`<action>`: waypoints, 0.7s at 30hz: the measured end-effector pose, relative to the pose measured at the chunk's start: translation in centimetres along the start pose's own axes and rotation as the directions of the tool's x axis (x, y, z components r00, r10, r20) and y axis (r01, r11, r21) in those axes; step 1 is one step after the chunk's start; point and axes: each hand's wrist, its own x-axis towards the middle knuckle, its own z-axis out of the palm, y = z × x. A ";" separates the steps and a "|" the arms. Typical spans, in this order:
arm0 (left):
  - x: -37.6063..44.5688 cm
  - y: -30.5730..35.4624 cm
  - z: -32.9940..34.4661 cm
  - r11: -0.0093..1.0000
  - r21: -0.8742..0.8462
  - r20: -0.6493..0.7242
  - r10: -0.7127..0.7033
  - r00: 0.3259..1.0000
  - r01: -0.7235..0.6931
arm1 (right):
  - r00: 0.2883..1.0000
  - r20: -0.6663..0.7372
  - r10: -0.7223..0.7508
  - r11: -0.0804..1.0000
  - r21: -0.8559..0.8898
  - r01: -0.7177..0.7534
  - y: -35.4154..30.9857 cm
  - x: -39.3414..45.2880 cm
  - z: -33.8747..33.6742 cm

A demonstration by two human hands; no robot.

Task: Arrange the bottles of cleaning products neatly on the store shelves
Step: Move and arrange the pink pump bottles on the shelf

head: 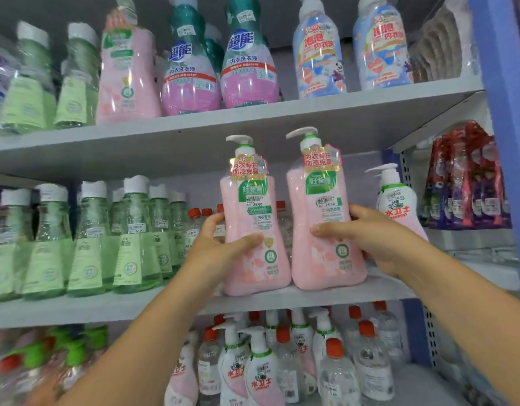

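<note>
Both hands cupped, seemingly gripping upright pink bottles

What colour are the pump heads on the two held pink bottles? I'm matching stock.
White, on both pump heads, clearest in the head view.

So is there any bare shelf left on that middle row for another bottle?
Little. A bare strip of middle shelf runs before the red-capped bottles, between the green bottles and the left pink pump bottle. Elsewhere it is crowded.
</note>
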 end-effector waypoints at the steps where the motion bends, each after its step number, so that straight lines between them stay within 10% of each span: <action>1: -1.2 0.6 -0.8 1.000 -0.010 -0.023 0.024 0.999 -0.024 | 1.000 0.001 -0.013 1.000 0.016 0.013 -0.5 -1.2 0.5; 11: -14.7 3.0 -18.1 0.972 -0.149 -0.113 0.167 0.979 -0.183 | 0.985 0.066 -0.159 0.981 0.120 0.151 -5.5 -11.3 16.6; 21: -26.5 -6.8 -44.9 0.994 -0.103 -0.321 -0.063 0.945 0.031 | 0.973 0.214 -0.083 0.963 0.267 0.023 -3.6 -18.7 45.1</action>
